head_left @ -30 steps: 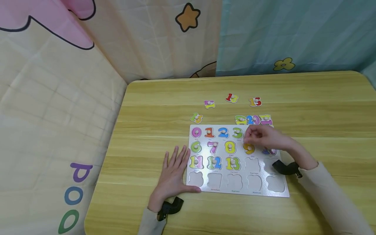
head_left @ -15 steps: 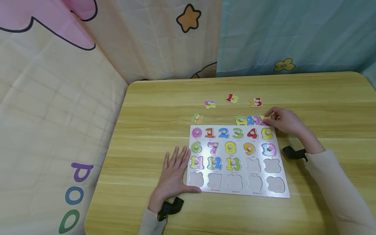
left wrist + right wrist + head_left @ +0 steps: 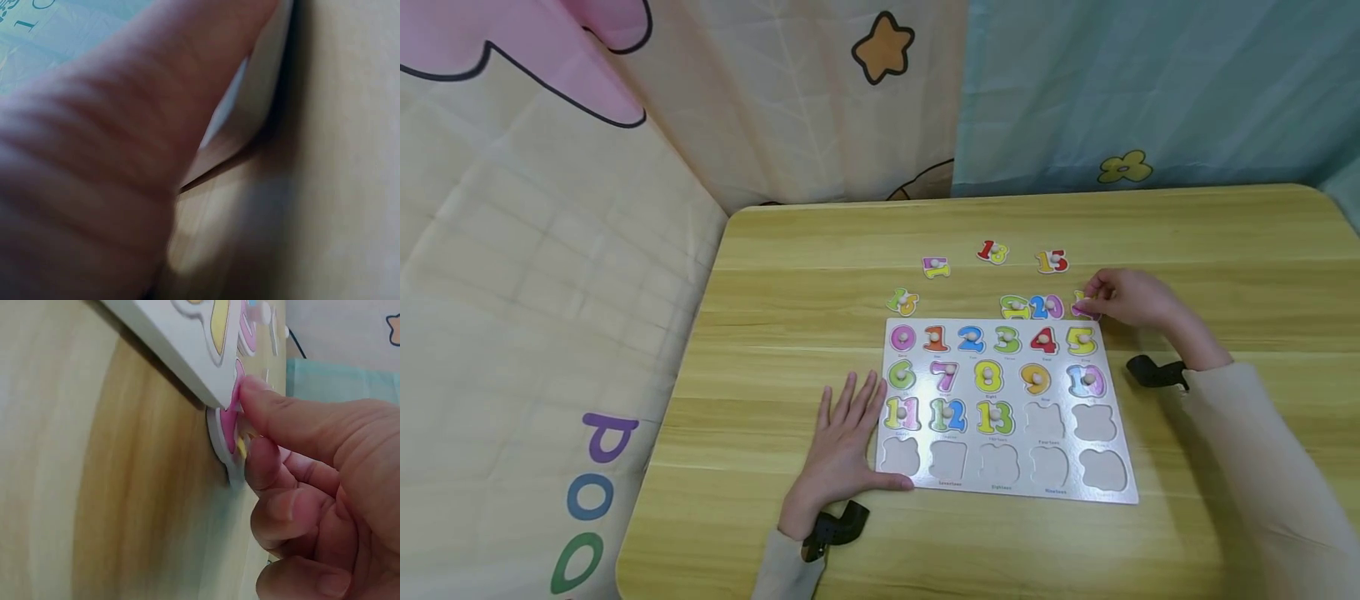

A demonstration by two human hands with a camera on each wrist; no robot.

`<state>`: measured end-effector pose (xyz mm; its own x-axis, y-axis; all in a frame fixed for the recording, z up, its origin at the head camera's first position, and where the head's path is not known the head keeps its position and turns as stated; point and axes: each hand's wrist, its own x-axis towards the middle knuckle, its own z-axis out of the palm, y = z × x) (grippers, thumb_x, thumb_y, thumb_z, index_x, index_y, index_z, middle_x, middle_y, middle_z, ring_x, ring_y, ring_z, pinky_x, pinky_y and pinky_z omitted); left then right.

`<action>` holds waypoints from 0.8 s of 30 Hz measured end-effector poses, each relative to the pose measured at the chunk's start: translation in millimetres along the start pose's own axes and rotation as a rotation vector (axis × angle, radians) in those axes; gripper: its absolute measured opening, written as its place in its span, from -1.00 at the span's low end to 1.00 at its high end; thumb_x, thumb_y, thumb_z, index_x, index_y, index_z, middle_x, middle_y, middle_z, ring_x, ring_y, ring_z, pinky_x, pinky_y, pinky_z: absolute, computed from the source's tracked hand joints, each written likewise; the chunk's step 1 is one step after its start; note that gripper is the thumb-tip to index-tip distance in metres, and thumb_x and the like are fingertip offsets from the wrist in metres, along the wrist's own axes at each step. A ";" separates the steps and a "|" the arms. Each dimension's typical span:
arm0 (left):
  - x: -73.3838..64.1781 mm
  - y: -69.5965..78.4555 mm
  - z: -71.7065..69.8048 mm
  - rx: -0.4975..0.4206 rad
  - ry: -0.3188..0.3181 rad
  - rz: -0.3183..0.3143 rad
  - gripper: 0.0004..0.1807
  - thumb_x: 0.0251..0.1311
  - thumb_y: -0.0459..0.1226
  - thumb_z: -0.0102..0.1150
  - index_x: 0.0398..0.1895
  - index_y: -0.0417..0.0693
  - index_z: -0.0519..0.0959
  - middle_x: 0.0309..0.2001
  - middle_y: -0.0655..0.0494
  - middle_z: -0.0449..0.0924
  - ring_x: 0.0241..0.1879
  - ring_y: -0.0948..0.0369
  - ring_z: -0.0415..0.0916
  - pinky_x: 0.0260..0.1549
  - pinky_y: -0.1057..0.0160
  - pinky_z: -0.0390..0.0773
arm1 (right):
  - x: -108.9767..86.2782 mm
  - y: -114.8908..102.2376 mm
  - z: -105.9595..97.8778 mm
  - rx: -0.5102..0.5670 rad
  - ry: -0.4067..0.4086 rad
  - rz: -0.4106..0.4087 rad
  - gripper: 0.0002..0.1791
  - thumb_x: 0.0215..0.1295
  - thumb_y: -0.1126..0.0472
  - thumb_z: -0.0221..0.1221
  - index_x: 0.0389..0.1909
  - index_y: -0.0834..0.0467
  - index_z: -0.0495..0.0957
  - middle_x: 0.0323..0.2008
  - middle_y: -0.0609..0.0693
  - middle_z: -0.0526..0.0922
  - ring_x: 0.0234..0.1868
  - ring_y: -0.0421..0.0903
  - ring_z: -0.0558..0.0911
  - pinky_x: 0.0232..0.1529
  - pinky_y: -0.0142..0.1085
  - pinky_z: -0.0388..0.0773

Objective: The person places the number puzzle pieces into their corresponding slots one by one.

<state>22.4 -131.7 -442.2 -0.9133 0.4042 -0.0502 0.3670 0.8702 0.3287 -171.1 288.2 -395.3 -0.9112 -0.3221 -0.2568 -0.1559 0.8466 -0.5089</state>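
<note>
A white number puzzle board [image 3: 1024, 462] lies on the table, its upper recesses filled with knobbed number pieces and several lower ones bare. Along its left edge rests my left hand [image 3: 842, 450], fingers spread and thumb on the lower left corner. Beyond the upper right corner, my right hand [image 3: 1131, 296] pinches a pink-and-yellow number piece [image 3: 1084, 306] between thumb and index finger. In the right wrist view that piece [image 3: 230, 428] is tilted against the board's corner; the fingers partly cover it, so its number cannot be read. The left wrist view is mostly filled by the hand [image 3: 125, 137], blurred.
Loose pieces lie beyond the board: a green-and-yellow one [image 3: 1016, 307], the 20 [image 3: 1047, 307], the 15 [image 3: 1052, 261], the 18 [image 3: 992, 252], a purple-and-yellow one [image 3: 936, 267] and the 16 [image 3: 902, 302]. Curtains hang behind the wooden table [image 3: 760, 333].
My right hand has moved from above the board to the pink-and-yellow piece at the upper right, pinched it and shifted it slightly right, away from the 20. The left hand stays put.
</note>
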 end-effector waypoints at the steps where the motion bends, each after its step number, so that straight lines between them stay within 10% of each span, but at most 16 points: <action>1: 0.3 -0.1 0.1 0.000 -0.003 0.000 0.46 -0.41 0.53 0.18 0.52 -0.02 -0.19 0.51 0.09 -0.32 0.45 0.02 -0.50 0.31 -0.11 -0.48 | 0.7 0.8 -1.2 -0.007 -0.006 0.005 -0.57 0.24 -0.02 0.25 -0.29 0.31 0.47 -0.47 0.03 0.52 -0.43 0.00 0.41 -0.46 -0.22 0.31; 14: 1.6 -0.8 2.1 0.006 -0.006 0.000 0.46 -0.41 0.53 0.17 0.52 -0.02 -0.20 0.51 0.09 -0.33 0.45 0.01 -0.49 0.31 -0.12 -0.48 | -34.8 -27.1 8.5 -0.076 0.176 0.027 -0.55 0.24 -0.12 0.21 -0.33 0.24 0.45 -0.56 0.02 0.44 -0.59 -0.02 0.37 -0.64 -0.23 0.22; 24: 1.9 -0.5 1.8 0.014 -0.010 -0.006 0.46 -0.40 0.53 0.17 0.52 -0.01 -0.20 0.51 0.08 -0.32 0.45 0.01 -0.50 0.31 -0.10 -0.48 | -81.7 -65.1 57.3 -0.012 0.004 -0.067 -0.61 0.17 -0.17 0.25 -0.44 0.07 0.45 -0.70 -0.14 0.34 -0.67 -0.17 0.29 -0.66 -0.34 0.12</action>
<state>20.7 -130.8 -444.2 -0.9137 0.4017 -0.0619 0.3640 0.8765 0.3152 -64.7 235.1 -388.2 -0.9001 -0.3763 -0.2194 -0.2208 0.8283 -0.5149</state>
